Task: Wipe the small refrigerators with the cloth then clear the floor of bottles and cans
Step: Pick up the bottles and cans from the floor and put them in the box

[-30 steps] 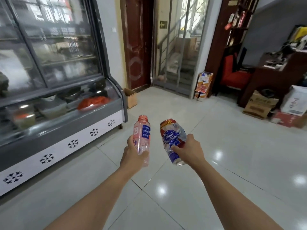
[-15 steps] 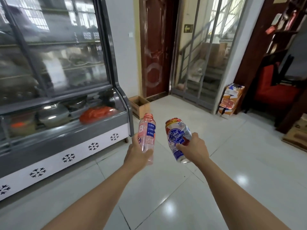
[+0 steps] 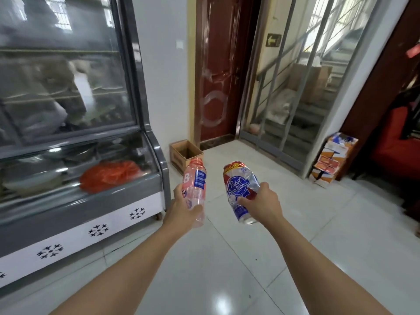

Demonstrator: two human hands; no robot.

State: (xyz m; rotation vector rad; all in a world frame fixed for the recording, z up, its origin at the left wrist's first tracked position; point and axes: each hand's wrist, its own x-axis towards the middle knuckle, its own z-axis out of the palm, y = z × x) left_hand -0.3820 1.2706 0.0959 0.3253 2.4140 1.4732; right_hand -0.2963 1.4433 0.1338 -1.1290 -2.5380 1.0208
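My left hand [image 3: 181, 206] grips a clear plastic bottle [image 3: 196, 178] with a pink cap and a pink and blue label, held upright in front of me. My right hand [image 3: 263, 204] grips a dented Pabst Blue Ribbon can [image 3: 239, 186], tilted with its top leaning left. Both are held out at waist height above the white tiled floor [image 3: 227, 269]. An open cardboard box [image 3: 185, 153] stands on the floor just beyond them, against the wall by the dark red door [image 3: 218, 71]. No cloth is in view.
A glass-fronted display refrigerator [image 3: 79, 155] with snowflake marks fills the left side. A glass partition [image 3: 295, 87] with a staircase behind it is ahead right. A stack of printed cartons [image 3: 334, 159] leans by its post. A red chair [image 3: 400, 142] sits at far right.
I have walked forward toward the door and the cardboard box, and the view has swung left. Both hands keep the same hold on the bottle and the can.
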